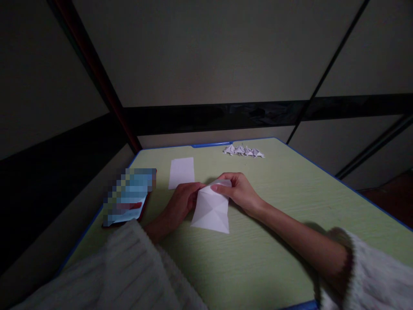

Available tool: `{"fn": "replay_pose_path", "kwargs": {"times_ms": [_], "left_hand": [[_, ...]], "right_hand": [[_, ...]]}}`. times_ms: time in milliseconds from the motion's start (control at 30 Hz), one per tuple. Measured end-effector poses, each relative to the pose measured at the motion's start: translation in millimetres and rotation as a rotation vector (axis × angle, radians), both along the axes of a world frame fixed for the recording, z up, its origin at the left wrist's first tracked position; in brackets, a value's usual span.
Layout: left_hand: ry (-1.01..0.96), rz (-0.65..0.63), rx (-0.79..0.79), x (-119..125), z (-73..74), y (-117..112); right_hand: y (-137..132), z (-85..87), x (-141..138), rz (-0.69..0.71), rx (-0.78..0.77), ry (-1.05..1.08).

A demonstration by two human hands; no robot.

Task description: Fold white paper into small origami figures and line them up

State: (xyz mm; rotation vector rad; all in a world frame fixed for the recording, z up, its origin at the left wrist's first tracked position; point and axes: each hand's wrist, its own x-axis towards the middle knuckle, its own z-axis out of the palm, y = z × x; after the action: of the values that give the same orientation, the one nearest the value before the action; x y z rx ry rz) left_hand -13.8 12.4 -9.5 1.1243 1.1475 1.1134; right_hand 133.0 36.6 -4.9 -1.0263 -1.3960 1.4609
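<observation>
A creased white sheet of paper (213,211) is held up off the table between both hands, its near edge hanging toward me. Crossing fold lines show on its face. My right hand (242,191) pinches the upper right part, thumb on top and fingers behind. At the upper left edge, my left hand (182,202) is closed on the paper; its fingertips are partly hidden behind the sheet. Just beyond the left hand lies a flat white paper (182,172).
Several small folded paper figures (243,150) stand in a row at the table's far side. A phone or tablet (130,198) with a lit, blurred screen lies at left. The light green table (274,258) has a blue rim, with panelled walls behind.
</observation>
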Motion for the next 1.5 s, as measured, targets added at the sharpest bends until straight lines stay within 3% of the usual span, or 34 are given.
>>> {"fn": "replay_pose_path", "kwargs": {"times_ms": [167,267,433,733,867,967,1167,1500], "left_hand": [[-0.038,-0.125,-0.008,-2,-1.8,-1],[0.045,-0.079,-0.005,-2,0.4,-1],[0.024,-0.068,-0.004,-2,-0.4,0],[-0.171,-0.085,-0.075,0,3.8,-2],[-0.011,-0.088,-0.044,-1,0.8,0],[0.105,-0.105,0.011,-3,-0.2,1],[0.232,-0.01,0.109,-3,4.4,1],[0.261,-0.08,0.11,1,1.9,0]], "right_hand": [[0,0.2,0,-0.01,0.04,-0.029],[2,-1.1,3,0.033,0.223,-0.025],[7,-3.7,11,0.129,0.583,-0.03],[8,-5.1,14,0.157,0.638,-0.079],[7,-3.9,15,0.169,0.652,-0.101],[8,-3.7,14,0.169,0.619,-0.07],[12,-2.5,13,0.169,0.233,0.147],[7,-1.8,6,0.091,0.149,-0.038]]}}
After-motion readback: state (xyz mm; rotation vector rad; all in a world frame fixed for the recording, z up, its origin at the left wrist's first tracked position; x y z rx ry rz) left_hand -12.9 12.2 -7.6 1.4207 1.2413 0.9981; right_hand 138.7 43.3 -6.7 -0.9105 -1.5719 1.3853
